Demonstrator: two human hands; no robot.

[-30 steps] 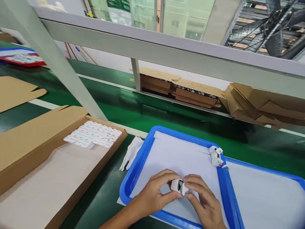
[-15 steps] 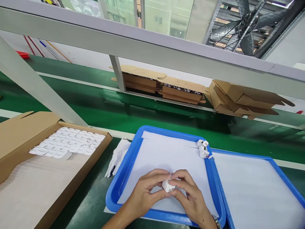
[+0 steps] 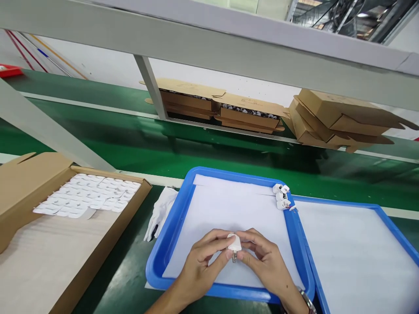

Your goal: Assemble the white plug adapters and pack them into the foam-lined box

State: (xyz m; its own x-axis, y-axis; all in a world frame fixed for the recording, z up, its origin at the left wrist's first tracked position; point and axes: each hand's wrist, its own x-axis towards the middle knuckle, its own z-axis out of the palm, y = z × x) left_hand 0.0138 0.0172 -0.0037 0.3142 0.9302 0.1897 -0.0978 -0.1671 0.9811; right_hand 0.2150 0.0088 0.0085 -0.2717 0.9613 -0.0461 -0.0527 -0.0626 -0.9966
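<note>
While both hands meet over the blue tray (image 3: 170, 244):
Left hand (image 3: 201, 261): fingers pinched on white plug (image 3: 234, 244).
Right hand (image 3: 265, 261): fingers pinched on its other side.
Open room: bare white liner around the hands.
Tray corner: three plugs (image 3: 281, 196).
Cardboard box (image 3: 108, 248): rows of white plugs.
Writing: none legible.

Bare forearms, a metal wristwatch (image 3: 307, 301) on the right wrist

Bright, even overhead light, soft shadows, mild glare on green belt (image 3: 229, 157), slight wide-angle edge distortion.
</note>
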